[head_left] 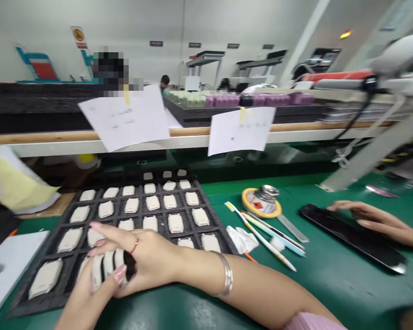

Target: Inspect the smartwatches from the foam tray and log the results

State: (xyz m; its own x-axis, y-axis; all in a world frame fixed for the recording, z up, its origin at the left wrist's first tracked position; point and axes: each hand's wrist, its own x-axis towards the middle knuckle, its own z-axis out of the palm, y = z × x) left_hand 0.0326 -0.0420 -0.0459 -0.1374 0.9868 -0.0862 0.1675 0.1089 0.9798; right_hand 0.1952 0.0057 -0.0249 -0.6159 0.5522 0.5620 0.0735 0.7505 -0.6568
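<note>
At the lower left my two hands meet around a short stack of small beige rounded cases [108,265] with dark gaps between them. My left hand [86,291] is closed on the stack, its thumb lying across the near side. From the right, my right hand [151,254] curves round the far side and dark end of the same stack; its index finger stretches over the tray. Part of its grip is hidden. Under and behind the hands lies a black foam tray [213,213], with similar beige cases [153,203] in its compartments.
Right of the tray lie toothbrushes [261,238], a crumpled white tissue [241,239] and a yellow-rimmed round container [261,202] with a metal top. Another person's hand [375,220] touches a long black object [351,238]. A shelf edge [189,143] with paper sheets crosses behind.
</note>
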